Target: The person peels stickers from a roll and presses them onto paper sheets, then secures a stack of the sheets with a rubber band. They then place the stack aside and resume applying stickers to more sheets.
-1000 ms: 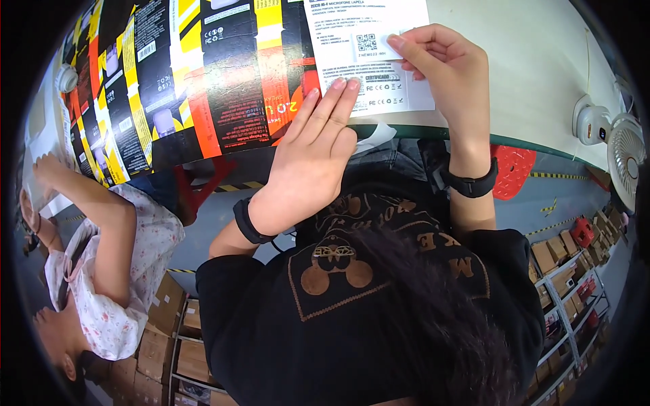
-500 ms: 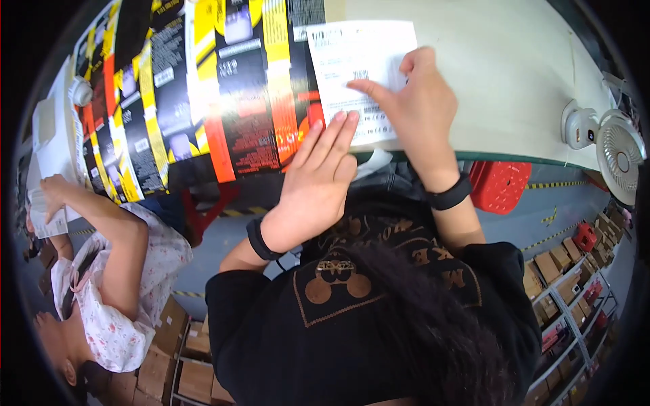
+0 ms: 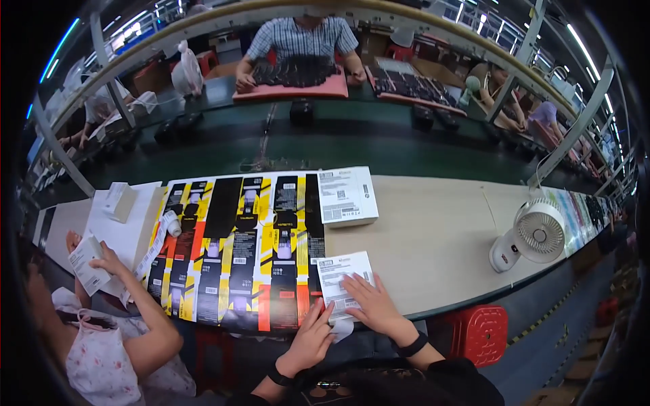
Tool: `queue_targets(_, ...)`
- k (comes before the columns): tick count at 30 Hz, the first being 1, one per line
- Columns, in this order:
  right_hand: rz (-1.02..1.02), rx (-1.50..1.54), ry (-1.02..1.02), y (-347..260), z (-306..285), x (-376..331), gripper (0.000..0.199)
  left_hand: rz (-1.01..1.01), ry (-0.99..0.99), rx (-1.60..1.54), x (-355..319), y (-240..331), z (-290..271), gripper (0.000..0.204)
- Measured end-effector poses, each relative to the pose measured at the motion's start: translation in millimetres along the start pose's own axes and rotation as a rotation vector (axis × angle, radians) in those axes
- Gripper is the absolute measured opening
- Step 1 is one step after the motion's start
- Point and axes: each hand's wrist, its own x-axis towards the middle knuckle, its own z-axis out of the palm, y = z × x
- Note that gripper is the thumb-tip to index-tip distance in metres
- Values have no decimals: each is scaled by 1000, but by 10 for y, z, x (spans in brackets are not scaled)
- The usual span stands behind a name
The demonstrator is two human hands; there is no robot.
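A white printed box or sheet (image 3: 333, 276), with a code and small print on its face, lies at the near edge of the table. My right hand (image 3: 376, 310) rests flat over its right half, fingers stretched out. Beside its lower left corner is my left hand (image 3: 310, 344), its front fingers extended toward that corner and touching or almost touching it. A loose white strip (image 3: 342, 330) hangs at the table edge between my hands. Farther back stands a thicker white box or stack (image 3: 349, 196) with similar print.
Overlapping black, yellow and red printed sheets (image 3: 227, 271) cover the table to my left. A white fan (image 3: 538, 230) stands at the right, with red stools (image 3: 482, 335) below the edge. A co-worker (image 3: 135, 338) at left holds a white box (image 3: 89, 264). People sit across the green conveyor (image 3: 223, 145).
My view has tilted up, bringing the far benches into sight. My right hand, raised with thumb and fingers bent before, now lies flat on the white printed piece. My left hand stays near its corner.
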Motion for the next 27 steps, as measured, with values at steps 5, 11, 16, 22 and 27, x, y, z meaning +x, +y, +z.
queue_targets(5, 113, 16, -132, 365, -204, -392, 50, -260, 176, -269, 5, 117, -34, 16)
queue_targets(11, 97, 85, 70, 825, -479, -502, 36, -515, 368, -825, 229, 170, 53, 47)
queue_targets(16, 231, -9, 92, 949, -451, -578, 38, -447, 392, -1004, 489, 358, 97, 48)
queue_targets(22, 234, -186, 111, 846, -247, -630, 44, -463, 244, -630, 466, 399, 175, 32)
queue_targets(27, 207, -270, 174, 1032, -494, -659, 42, -494, 276, -571, 509, 381, 213, 15)
